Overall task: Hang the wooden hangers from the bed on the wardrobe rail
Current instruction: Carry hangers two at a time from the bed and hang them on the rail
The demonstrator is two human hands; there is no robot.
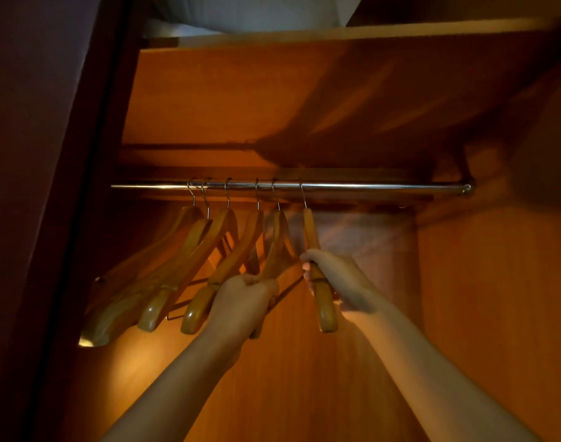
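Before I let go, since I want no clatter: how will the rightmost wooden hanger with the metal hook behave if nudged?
The rightmost wooden hanger hangs by one thin hook on the smooth chrome rail, so it will likely swing and slide easily. Its thick, glossy wood looks stiff. The right hand could steady it.

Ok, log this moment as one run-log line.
stage: hanging | rail: six wooden hangers hooked on | left hand: gripping fifth hanger | right hand: gripping rightmost hanger | bed: not in view

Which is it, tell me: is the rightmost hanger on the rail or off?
On. The rightmost hanger has its hook over the rail; the right hand grips it.
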